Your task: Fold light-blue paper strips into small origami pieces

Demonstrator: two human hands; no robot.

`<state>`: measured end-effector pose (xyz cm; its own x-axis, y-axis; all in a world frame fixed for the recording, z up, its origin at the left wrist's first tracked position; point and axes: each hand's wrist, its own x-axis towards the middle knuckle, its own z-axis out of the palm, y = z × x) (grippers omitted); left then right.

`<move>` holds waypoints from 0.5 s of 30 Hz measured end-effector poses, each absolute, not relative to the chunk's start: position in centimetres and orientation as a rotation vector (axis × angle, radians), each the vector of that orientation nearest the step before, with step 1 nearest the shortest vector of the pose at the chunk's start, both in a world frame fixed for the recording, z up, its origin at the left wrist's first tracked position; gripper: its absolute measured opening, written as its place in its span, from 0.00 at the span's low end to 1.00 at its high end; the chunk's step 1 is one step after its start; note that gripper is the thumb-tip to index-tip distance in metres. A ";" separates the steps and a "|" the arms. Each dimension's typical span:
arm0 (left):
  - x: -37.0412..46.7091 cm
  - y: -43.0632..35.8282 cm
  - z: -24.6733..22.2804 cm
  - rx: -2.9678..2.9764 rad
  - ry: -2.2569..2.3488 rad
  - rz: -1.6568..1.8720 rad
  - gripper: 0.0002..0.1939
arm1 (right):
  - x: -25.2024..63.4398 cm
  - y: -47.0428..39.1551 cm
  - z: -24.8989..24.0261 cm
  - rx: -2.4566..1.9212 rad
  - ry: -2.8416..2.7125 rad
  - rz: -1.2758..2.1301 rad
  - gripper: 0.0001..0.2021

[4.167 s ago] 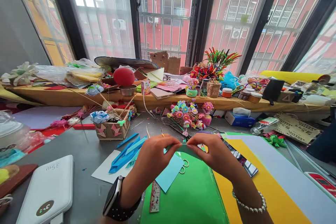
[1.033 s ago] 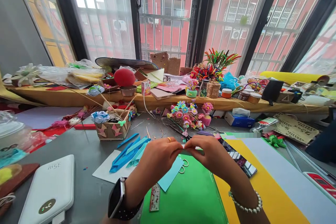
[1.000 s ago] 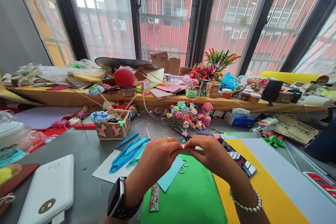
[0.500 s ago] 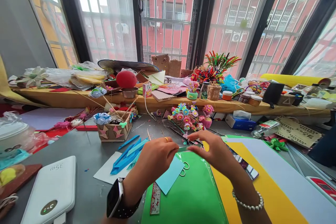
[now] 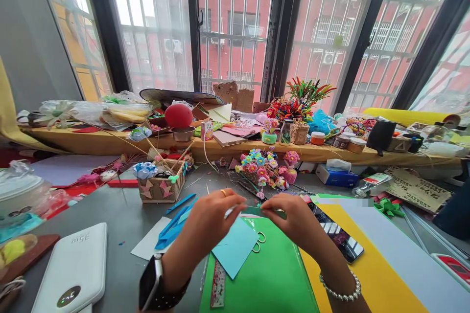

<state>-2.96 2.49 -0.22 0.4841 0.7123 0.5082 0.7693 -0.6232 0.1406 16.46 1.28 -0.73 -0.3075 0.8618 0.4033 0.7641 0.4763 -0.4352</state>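
Note:
My left hand (image 5: 216,217), with a ring and a watch, hovers over the top of the green sheet (image 5: 279,264). Its thumb and fingers are apart, with nothing visible between them. Facing it, my right hand (image 5: 290,215) has thumb and fingertips pinched together; whatever they hold is too small to make out. Below the hands lies a light blue square of paper (image 5: 237,249), partly hidden by my left hand. Scissors (image 5: 260,242) show their pale handles beside it. A patterned ruler (image 5: 218,286) rests on the green sheet. Folded blue paper strips (image 5: 171,230) lie left of my left hand.
A cardboard box (image 5: 161,190) with paper flowers stands at the left back. Colourful small flowers (image 5: 262,166) sit behind my hands. A phone (image 5: 341,234) lies on yellow paper (image 5: 370,269) at right. A white power bank (image 5: 71,266) is at left.
My left hand has gone from a pinch to fingers apart. My right hand has closed from spread fingers into a pinch. More of the blue square and the phone shows.

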 end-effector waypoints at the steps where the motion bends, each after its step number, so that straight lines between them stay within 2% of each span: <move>1: -2.5 2.3 -0.4 -2.676 -1.258 -0.786 0.10 | 16.2 1.2 -0.7 -1.306 -2.145 0.223 0.06; 5: -1.5 2.1 -0.6 -2.686 -1.268 -0.735 0.11 | 16.2 1.4 -0.9 -1.246 -2.134 0.241 0.08; 12: -2.3 2.4 -0.5 -2.628 -1.297 -0.724 0.11 | 19.7 2.9 -1.4 -1.446 -1.859 0.158 0.08; 15: -2.0 2.3 -0.6 -2.631 -1.315 -0.686 0.11 | 18.8 2.4 -1.1 -1.352 -1.869 0.186 0.09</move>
<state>-1.98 2.32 -0.64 0.5197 0.7281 0.4470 0.7832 -0.6151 0.0913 18.81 2.36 -1.09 -0.1050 0.8504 0.5155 0.7319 0.4170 -0.5389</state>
